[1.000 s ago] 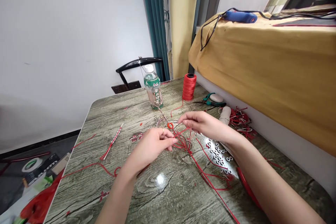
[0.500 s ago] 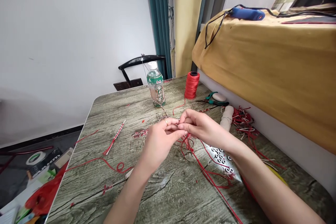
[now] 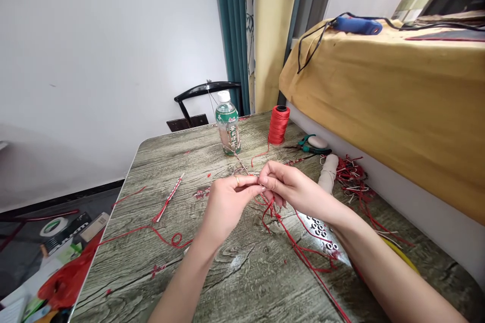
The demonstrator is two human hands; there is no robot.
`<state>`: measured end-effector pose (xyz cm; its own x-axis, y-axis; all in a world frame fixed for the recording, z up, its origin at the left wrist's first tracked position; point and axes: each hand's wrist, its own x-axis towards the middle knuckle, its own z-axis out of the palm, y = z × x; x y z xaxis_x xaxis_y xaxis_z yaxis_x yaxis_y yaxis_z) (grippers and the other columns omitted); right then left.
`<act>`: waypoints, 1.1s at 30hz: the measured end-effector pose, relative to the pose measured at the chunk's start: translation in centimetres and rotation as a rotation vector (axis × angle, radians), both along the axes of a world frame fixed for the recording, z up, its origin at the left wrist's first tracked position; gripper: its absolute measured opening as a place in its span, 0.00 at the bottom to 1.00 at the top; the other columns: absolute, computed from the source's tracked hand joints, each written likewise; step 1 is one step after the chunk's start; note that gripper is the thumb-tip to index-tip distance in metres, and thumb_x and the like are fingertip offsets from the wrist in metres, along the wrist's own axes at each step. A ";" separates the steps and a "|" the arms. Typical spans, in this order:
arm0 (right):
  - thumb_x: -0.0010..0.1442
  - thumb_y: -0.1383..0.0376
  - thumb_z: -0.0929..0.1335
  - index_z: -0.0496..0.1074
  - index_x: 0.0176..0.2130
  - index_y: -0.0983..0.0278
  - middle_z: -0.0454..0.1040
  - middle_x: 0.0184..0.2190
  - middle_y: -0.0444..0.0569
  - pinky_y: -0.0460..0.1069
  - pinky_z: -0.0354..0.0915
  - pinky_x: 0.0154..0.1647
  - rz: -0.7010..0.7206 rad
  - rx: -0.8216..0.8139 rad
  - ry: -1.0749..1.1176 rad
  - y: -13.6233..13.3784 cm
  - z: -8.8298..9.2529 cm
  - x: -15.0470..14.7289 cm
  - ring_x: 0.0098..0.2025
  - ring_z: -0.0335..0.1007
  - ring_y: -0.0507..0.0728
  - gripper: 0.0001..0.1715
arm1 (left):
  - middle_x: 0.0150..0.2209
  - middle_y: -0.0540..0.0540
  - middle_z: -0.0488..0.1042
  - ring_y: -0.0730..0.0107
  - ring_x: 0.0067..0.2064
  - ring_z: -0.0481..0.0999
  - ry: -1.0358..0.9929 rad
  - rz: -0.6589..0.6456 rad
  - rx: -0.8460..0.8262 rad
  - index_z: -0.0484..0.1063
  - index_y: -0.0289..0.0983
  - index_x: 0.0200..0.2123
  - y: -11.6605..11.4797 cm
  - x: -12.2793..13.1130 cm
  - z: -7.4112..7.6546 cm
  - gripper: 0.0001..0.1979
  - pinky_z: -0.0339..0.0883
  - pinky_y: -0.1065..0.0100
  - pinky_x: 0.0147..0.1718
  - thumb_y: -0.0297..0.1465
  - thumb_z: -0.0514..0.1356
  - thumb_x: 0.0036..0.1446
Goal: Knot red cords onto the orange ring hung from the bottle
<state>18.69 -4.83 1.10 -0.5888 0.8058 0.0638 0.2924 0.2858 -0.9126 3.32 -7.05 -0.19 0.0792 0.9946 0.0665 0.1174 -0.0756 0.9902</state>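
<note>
My left hand (image 3: 232, 202) and my right hand (image 3: 285, 184) meet over the middle of the table, fingertips pinched together on a thin cord (image 3: 241, 162). This cord runs from my fingers to the plastic bottle (image 3: 228, 133), where it loops round the lower part. A ring sits on a finger of my left hand. Below my right hand hangs a bundle of red cords (image 3: 278, 218), knotted in places and trailing to the table's front edge. The exact spot where the fingertips press the cord is hidden.
A spool of red thread (image 3: 279, 126) stands behind my hands. To the right lie green-handled pliers (image 3: 313, 149), a white roll (image 3: 328, 171), a tangle of cord scraps (image 3: 350, 174) and small rings (image 3: 317, 227). A braided red-and-white piece (image 3: 170, 197) lies left.
Both hands stay pinched together. My left fingers have straightened somewhat, and my right hand's lower fingers now extend down beside the red cords. The view has shifted slightly.
</note>
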 end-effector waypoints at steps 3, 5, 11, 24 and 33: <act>0.61 0.62 0.55 0.59 0.30 0.64 0.62 0.21 0.41 0.42 0.54 0.22 -0.044 0.140 -0.053 -0.3 0.3 -0.2 0.22 0.57 0.47 0.12 | 0.33 0.49 0.77 0.70 0.35 0.74 -0.056 -0.024 -0.046 0.75 0.36 0.35 0.1 0.2 0.1 0.11 0.66 0.72 0.36 0.29 0.61 0.44; 0.61 0.64 0.55 0.59 0.31 0.64 0.62 0.21 0.41 0.42 0.53 0.23 -0.062 0.234 -0.099 -0.4 0.3 -0.4 0.22 0.56 0.47 0.10 | 0.31 0.48 0.77 0.70 0.33 0.74 -0.055 -0.030 -0.066 0.75 0.35 0.33 0.1 0.4 0.0 0.10 0.66 0.72 0.35 0.28 0.60 0.44; 0.60 0.66 0.57 0.60 0.34 0.65 0.64 0.25 0.43 0.43 0.53 0.25 -0.051 0.272 -0.123 -0.7 0.2 -0.7 0.25 0.56 0.48 0.06 | 0.27 0.48 0.76 0.70 0.31 0.73 0.046 0.056 -0.047 0.73 0.33 0.31 0.1 0.5 -0.3 0.08 0.66 0.70 0.33 0.27 0.58 0.44; 0.52 0.63 0.66 0.65 0.34 0.66 0.65 0.27 0.43 0.44 0.63 0.28 -0.104 -0.132 0.331 0.7 1.1 0.7 0.26 0.63 0.47 0.10 | 0.29 0.45 0.75 0.73 0.32 0.72 -0.333 -0.154 -0.356 0.73 0.32 0.28 0.1 -1.5 0.6 0.07 0.62 0.68 0.39 0.28 0.63 0.41; 0.55 0.62 0.63 0.65 0.33 0.66 0.65 0.25 0.44 0.44 0.58 0.26 -0.349 0.159 0.176 1.5 0.7 1.5 0.25 0.59 0.49 0.09 | 0.26 0.47 0.75 0.77 0.28 0.72 -0.443 -0.292 -0.458 0.73 0.32 0.25 0.0 -1.5 0.8 0.04 0.63 0.73 0.33 0.25 0.64 0.40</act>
<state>20.18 -3.29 1.83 -0.2510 0.9271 0.2783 0.2400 0.3381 -0.9100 1.86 -7.07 0.59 0.4092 0.8726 -0.2666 -0.2659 0.3935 0.8800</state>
